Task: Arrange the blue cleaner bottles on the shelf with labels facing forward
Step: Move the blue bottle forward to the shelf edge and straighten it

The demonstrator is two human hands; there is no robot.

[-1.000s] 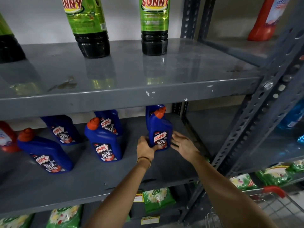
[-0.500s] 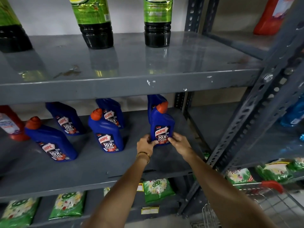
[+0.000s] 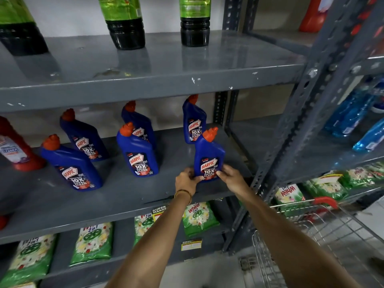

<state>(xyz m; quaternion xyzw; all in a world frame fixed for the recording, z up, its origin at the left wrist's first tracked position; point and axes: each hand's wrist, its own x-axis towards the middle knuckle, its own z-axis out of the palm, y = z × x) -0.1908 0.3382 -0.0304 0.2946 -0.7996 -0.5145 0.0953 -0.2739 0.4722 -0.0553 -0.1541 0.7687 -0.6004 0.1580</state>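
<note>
- My left hand and right hand both pinch the base of the front-right blue bottle, which stands upright on the grey shelf near its front edge, label toward me.
- Behind it, at 12 o'clock, another blue bottle stands close; a hard push back could knock it over.
- At 9 o'clock sits the middle pair, and further left two more, all leaning a little in this wide view.
- Risk, as I judge it: my grip is low on a tall bottle, so a quick twist may tip it off the front edge toward the cart at 5 o'clock.
- The shiny shelf looks slick; the base may slide past straight.
</note>
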